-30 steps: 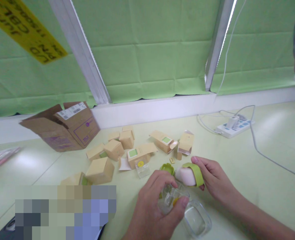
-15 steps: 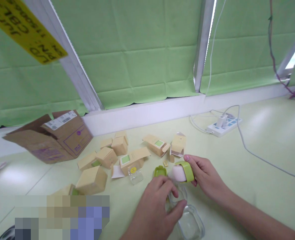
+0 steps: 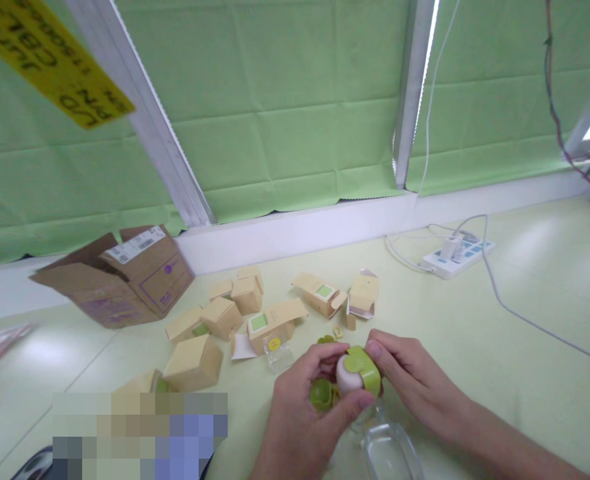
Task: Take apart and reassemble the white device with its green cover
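Pink-and-green gadget, a small rounded pink body wrapped by a lime-green band, sits above the table between both hands, just in front of the scattered small kraft boxes. Right hand pinches its green band from the right, thumb tip on top; left hand closes around its left side, fingers also curled over a small green cap. Judging by this, the step is fitting the two pieces together, which calls for lining the cap up with the pink end. Its long axis runs roughly left-right, pink end toward the left hand. A clear plastic case lies just below.
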Tool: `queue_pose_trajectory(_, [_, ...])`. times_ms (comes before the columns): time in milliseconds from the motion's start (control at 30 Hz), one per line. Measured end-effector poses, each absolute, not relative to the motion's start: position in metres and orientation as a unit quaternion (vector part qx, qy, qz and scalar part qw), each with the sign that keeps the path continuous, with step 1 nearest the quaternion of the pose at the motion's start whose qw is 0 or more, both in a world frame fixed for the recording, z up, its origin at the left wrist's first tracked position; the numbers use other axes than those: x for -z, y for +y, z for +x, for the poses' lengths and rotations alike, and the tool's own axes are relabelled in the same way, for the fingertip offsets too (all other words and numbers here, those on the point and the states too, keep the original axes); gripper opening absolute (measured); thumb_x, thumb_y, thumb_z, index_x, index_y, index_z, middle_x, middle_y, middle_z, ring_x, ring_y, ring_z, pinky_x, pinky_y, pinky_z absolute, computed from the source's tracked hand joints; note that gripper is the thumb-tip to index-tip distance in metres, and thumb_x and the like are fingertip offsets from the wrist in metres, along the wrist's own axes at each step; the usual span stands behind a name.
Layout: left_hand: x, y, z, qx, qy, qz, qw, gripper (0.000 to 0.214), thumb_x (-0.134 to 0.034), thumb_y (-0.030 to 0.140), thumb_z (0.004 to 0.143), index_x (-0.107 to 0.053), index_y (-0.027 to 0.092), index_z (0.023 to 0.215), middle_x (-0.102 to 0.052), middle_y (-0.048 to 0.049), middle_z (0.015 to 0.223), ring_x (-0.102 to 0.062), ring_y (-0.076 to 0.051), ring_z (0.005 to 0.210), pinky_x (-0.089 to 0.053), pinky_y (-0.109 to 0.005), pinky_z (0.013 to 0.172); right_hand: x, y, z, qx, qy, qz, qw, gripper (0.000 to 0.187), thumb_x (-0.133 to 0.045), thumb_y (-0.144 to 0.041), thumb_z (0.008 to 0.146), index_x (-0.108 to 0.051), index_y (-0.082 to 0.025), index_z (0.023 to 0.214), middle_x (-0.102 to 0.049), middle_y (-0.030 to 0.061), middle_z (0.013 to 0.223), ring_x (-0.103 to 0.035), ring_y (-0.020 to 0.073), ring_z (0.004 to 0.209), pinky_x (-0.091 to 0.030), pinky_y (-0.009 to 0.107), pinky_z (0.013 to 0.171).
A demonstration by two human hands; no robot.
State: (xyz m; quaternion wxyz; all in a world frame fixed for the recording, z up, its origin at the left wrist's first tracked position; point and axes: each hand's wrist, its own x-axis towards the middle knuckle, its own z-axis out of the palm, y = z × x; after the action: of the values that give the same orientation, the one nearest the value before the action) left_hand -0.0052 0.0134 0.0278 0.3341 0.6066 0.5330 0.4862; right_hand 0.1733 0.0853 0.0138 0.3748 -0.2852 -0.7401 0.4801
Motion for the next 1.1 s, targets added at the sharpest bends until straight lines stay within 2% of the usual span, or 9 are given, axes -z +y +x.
queue_pose_trajectory(100, [-0.026, 0.011, -0.014, -0.524, 0.519, 0.629, 0.247, 0.04, -0.087, 0.03, 0.073, -0.073, 0.027, 0.11, -0.078, -0.0016, 0.103, -0.072, -0.02, 0.093, -0.056, -0.027, 0.083, -0.019, 0.084, 0.176, -0.531, -0.72, -0.251, 0.37, 0.033, -0.051, -0.051, 0.1, -0.062, -0.02, 0.103, -0.063, 0.0002, 0.081, -0.055, 0.0142, 0.068, -0.043, 0.023, 0.059])
queue_pose_trajectory(167, [-0.028, 0.01, -0.017, -0.528, 0.494, 0.669, 0.17, 0.039, -0.088, 0.027, 0.073, -0.075, 0.028, 0.11, -0.077, -0.0017, 0.104, -0.072, -0.018, 0.093, -0.057, -0.025, 0.083, -0.021, 0.083, 0.179, -0.549, -0.719, -0.228, 0.359, 0.041, -0.056, -0.052, 0.097, -0.059, -0.022, 0.125, -0.069, 0.0028, 0.093, -0.06, 0.0162, 0.076, -0.046, 0.024, 0.063])
queue_pose_trajectory(233, [-0.03, 0.008, -0.016, -0.51, 0.469, 0.714, 0.106, 0.039, -0.086, 0.022, 0.075, -0.075, 0.026, 0.112, -0.076, -0.0028, 0.104, -0.072, -0.017, 0.093, -0.057, -0.022, 0.083, -0.021, 0.081, 0.18, -0.552, -0.729, -0.229, 0.334, 0.05, -0.062, -0.052, 0.093, -0.058, -0.024, 0.135, -0.073, 0.0044, 0.097, -0.064, 0.0184, 0.08, -0.049, 0.026, 0.067])
queue_pose_trajectory(433, [-0.029, 0.003, -0.007, -0.494, 0.424, 0.755, 0.076, 0.036, -0.08, 0.019, 0.082, -0.071, 0.018, 0.117, -0.075, -0.0069, 0.103, -0.072, -0.017, 0.093, -0.058, -0.021, 0.084, -0.019, 0.073, 0.178, -0.637, -0.68, -0.236, 0.276, 0.049, -0.07, -0.046, 0.088, -0.067, -0.022, 0.131, -0.075, 0.0081, 0.11, -0.068, 0.0215, 0.086, -0.056, 0.029, 0.072])
queue_pose_trajectory(633, [-0.035, 0.003, -0.009, -0.48, 0.425, 0.755, 0.134, 0.039, -0.085, 0.017, 0.075, -0.073, 0.017, 0.112, -0.076, -0.0068, 0.102, -0.073, -0.017, 0.094, -0.056, -0.019, 0.085, -0.012, 0.074, 0.179, -0.653, -0.663, -0.24, 0.276, 0.048, -0.072, -0.049, 0.086, -0.072, -0.023, 0.126, -0.074, 0.0049, 0.09, -0.054, 0.0112, 0.058, -0.046, 0.02, 0.051])
queue_pose_trajectory(767, [-0.038, 0.002, -0.012, -0.476, 0.43, 0.751, 0.155, 0.042, -0.085, 0.014, 0.074, -0.073, 0.018, 0.114, -0.076, -0.0068, 0.105, -0.072, -0.017, 0.095, -0.056, -0.021, 0.086, -0.008, 0.075, 0.178, -0.657, -0.657, -0.244, 0.278, 0.053, -0.072, -0.052, 0.084, -0.071, -0.021, 0.126, -0.065, 0.0003, 0.07, -0.045, 0.0087, 0.049, -0.039, 0.019, 0.044])
queue_pose_trajectory(867, [-0.038, 0.002, -0.014, -0.469, 0.43, 0.755, 0.158, 0.044, -0.083, 0.012, 0.075, -0.071, 0.018, 0.116, -0.076, -0.0069, 0.107, -0.072, -0.017, 0.096, -0.056, -0.022, 0.087, -0.005, 0.076, 0.177, -0.668, -0.654, -0.223, 0.276, 0.051, -0.07, -0.051, 0.086, -0.07, -0.021, 0.127, -0.06, -0.0019, 0.066, -0.043, 0.0079, 0.048, -0.038, 0.018, 0.044])
queue_pose_trajectory(1000, [-0.034, 0.002, -0.013, -0.454, 0.425, 0.776, 0.103, 0.046, -0.078, 0.005, 0.072, -0.067, 0.018, 0.115, -0.074, -0.0066, 0.109, -0.072, -0.017, 0.097, -0.056, -0.022, 0.088, -0.003, 0.077, 0.175, -0.664, -0.658, -0.222, 0.275, 0.049, -0.069, -0.049, 0.089, -0.068, -0.019, 0.128, -0.057, -0.003, 0.065, -0.04, 0.0068, 0.047, -0.036, 0.018, 0.044])
queue_pose_trajectory(1100, [-0.029, 0.002, -0.008, -0.437, 0.436, 0.786, 0.026, 0.048, -0.071, 0.001, 0.071, -0.06, 0.019, 0.114, -0.072, -0.0063, 0.106, -0.07, -0.018, 0.099, -0.056, -0.023, 0.089, -0.005, 0.075, 0.173, -0.653, -0.664, -0.237, 0.276, 0.052, -0.07, -0.048, 0.088, -0.066, -0.018, 0.13, -0.061, -0.0009, 0.069, -0.04, 0.0061, 0.046, -0.035, 0.018, 0.043])
